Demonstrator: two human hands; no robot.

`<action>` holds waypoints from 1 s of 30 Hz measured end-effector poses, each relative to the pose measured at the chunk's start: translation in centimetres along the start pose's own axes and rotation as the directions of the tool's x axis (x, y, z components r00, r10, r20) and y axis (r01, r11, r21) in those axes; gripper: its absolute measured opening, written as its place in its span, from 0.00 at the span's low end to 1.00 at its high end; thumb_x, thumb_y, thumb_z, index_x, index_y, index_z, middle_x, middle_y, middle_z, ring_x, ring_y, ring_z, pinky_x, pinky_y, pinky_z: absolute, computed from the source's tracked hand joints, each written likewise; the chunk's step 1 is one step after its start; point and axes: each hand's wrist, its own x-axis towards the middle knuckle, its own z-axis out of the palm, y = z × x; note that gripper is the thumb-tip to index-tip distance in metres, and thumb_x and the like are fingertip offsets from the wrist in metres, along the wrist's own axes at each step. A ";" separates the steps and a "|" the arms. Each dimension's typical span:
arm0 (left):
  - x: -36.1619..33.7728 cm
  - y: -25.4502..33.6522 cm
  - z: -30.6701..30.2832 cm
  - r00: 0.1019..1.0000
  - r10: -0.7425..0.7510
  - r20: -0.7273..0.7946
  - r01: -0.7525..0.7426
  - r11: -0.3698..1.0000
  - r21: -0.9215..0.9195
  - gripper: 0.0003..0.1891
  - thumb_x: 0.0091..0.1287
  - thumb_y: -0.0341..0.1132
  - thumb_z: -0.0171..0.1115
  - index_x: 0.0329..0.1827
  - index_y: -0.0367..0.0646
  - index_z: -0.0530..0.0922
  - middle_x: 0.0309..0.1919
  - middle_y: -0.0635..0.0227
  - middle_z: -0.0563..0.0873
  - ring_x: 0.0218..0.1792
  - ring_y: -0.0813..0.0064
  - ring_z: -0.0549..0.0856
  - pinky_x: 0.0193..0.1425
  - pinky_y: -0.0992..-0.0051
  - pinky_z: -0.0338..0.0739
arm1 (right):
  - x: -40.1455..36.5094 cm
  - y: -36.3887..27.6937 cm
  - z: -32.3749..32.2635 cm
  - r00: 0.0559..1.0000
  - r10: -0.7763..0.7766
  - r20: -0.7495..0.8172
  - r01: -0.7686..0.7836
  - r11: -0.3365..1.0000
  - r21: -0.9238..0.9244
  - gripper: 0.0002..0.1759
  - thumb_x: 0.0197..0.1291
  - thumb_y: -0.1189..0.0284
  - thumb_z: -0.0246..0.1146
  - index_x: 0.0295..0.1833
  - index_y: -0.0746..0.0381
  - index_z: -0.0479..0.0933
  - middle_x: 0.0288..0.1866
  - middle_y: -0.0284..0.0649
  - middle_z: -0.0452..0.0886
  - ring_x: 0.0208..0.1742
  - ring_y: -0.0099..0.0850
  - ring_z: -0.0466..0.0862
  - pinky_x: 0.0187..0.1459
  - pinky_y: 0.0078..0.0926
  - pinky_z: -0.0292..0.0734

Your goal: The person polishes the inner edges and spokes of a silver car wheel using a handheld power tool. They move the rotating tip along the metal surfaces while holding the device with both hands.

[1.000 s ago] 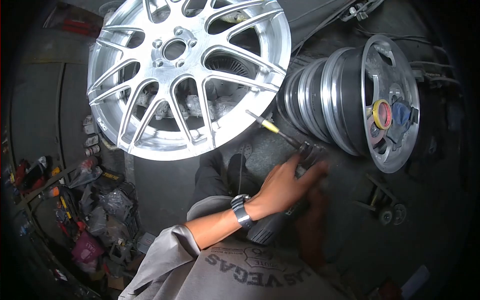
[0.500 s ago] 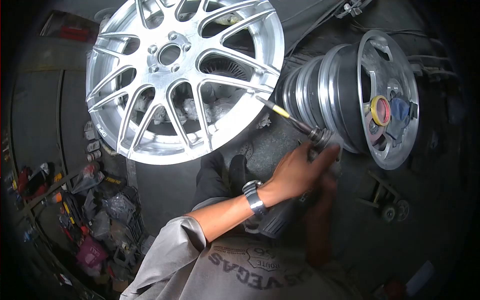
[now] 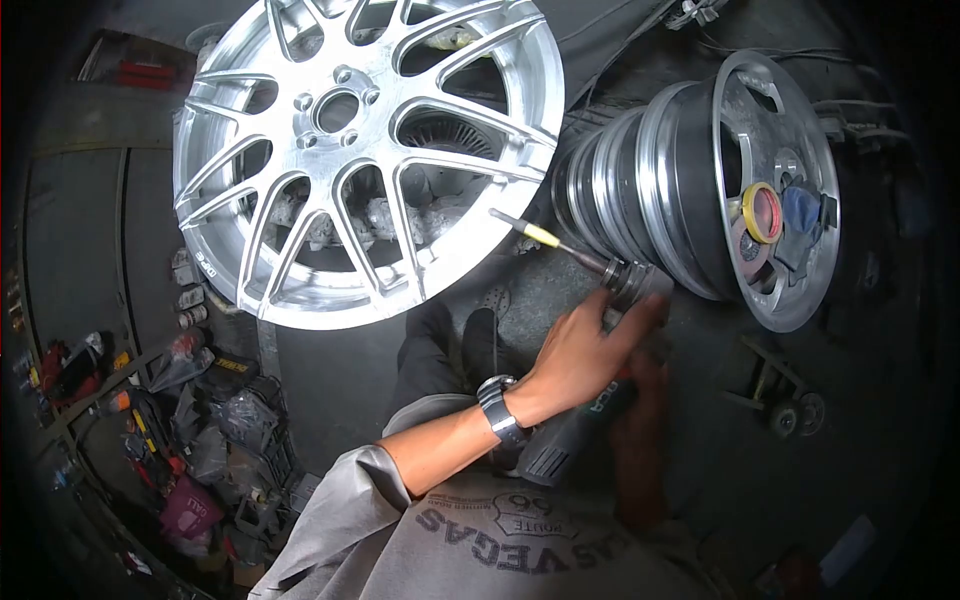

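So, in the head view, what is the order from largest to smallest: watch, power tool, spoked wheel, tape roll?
1. Spoked wheel
2. Power tool, partly hidden by the left hand
3. Watch and tape roll: look alike, so not ranked

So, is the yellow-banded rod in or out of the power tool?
In: the yellow-banded rod runs back into the metal nose of the power tool, with no gap showing between them.
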 end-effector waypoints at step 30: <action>0.7 1.2 -0.1 0.997 -0.068 0.039 0.064 0.994 0.085 0.34 0.78 0.65 0.61 0.43 0.33 0.83 0.32 0.56 0.89 0.34 0.69 0.90 0.41 0.68 0.81 | 1.3 3.2 -2.6 0.717 -0.581 0.384 0.652 0.363 -0.666 0.31 0.76 0.62 0.61 0.77 0.68 0.69 0.70 0.50 0.79 0.70 0.42 0.82 0.69 0.44 0.77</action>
